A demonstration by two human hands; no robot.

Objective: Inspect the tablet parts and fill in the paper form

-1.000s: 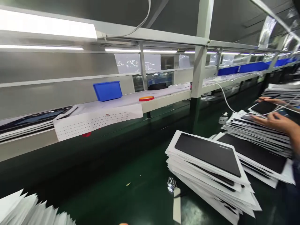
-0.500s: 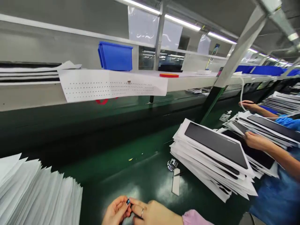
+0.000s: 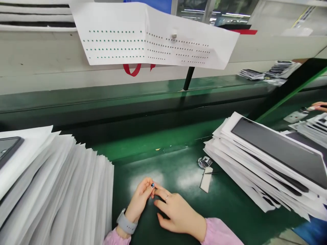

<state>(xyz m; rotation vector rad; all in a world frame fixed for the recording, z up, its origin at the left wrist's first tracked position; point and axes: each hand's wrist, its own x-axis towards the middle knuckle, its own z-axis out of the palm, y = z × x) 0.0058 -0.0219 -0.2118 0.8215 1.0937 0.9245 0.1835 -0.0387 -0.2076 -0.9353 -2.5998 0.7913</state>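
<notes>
My left hand (image 3: pixel 141 198), with a grey watch band (image 3: pixel 126 223) at the wrist, is closed, its thumb and fingertips pressed together. Whatever those fingertips may hold is too small to tell. My right hand (image 3: pixel 178 211), wearing a ring, has its fingers apart, and the index finger reaches the left fingertips. Both hands are over the green work surface (image 3: pixel 160 170). Beyond the right hand lie a small shiny metal piece (image 3: pixel 204 162) and a pale flat strip (image 3: pixel 206 180) with a thin dark tip.
A tall stack of white sheets (image 3: pixel 84 183) stands left, a dark panel (image 3: pixel 9 148) on top. At right, a leaning stack of sheets (image 3: pixel 237 163) carries a long dark panel (image 3: pixel 278 149). Dotted paper (image 3: pixel 158 41) hangs from the shelf. A co-worker's hand (image 3: pixel 320 106) shows far right.
The view has tipped down and come closer, so the hands sit higher in the picture. My right hand's lower fingers now show spread, while its index finger still meets the left fingertips.
</notes>
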